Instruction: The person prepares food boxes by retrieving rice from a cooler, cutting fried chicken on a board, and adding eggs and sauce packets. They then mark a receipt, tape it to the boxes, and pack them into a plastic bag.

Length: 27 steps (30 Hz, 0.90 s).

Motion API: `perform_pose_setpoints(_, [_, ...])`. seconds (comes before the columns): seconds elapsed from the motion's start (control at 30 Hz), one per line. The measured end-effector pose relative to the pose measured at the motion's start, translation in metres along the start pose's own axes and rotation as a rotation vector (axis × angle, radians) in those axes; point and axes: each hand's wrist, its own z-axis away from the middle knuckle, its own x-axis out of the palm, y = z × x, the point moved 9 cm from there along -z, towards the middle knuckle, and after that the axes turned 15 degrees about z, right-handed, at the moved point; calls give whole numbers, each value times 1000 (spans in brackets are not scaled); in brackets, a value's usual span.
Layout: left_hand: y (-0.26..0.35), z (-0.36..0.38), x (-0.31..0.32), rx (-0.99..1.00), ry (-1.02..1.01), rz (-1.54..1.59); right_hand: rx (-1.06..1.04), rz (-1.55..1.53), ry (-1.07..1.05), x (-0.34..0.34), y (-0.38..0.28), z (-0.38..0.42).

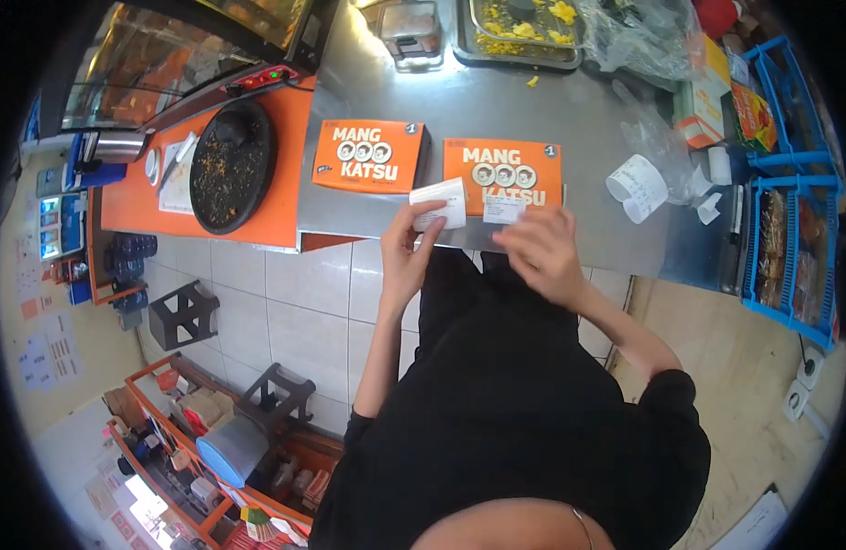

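My left hand (408, 247) is closed on a folded strip of white printed labels (439, 203), pinched between thumb and fingers. The strip overlaps the near left corner of an orange "MANG KATSU" box (505, 158). A small white printed label (503, 210) lies at that box's near edge. Just right of the label is my right hand (549, 254), somewhat blurred, its fingers loosely bent and apart, with nothing visible between them. To the left sits a second, similar orange box (363, 156), which neither hand touches.
Curled white label paper (637, 188) lies on the steel counter (597, 119) to the right. A tray with yellow food bits (519, 57) and a metal container (410, 32) stand behind. At left are a dark round pan (232, 165) and a knife (177, 159). Blue baskets (788, 247) line the right side.
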Motion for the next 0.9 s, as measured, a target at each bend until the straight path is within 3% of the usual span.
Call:
perform_pose_setpoints(0.07, [5,-1,2,39,-5,-29,257,-169,55,0,28,-25])
perform_pose_setpoints(0.13, [42,-6,25,427,6,-556,230,-81,16,16,43,-22])
perform_pose_setpoints(0.17, [35,-15,29,436,-6,-550,163,-70,-2,29,47,-13])
perform_pose_setpoints(0.23, [2,-30,45,324,-228,-480,105,-74,-2,38,46,-7])
perform_pose_setpoints(0.33, [-16,-39,42,302,-262,-577,148,-102,25,43,51,-7])
perform_pose_setpoints(0.37, [-11,-37,46,403,-266,-609,153,-91,19,47,53,-5])
perform_pose_setpoints(0.53, [-18,-34,44,373,-288,-621,-33,160,164,53,34,9])
perform_pose_setpoints(0.67, [-19,-35,40,406,-294,-583,-71,288,47,47,32,12])
perform_pose_setpoints(0.7, [-19,-35,38,415,-303,-577,-7,259,27,44,37,14])
perform_pose_setpoints(0.77, [-27,-43,29,178,-321,-407,57,240,5,34,33,17])
perform_pose_setpoints(0.83, [-4,-42,19,197,-362,-369,311,414,-67,14,38,17])
perform_pose_setpoints(0.9, [9,-40,9,218,-456,-279,348,334,48,-4,18,-4])
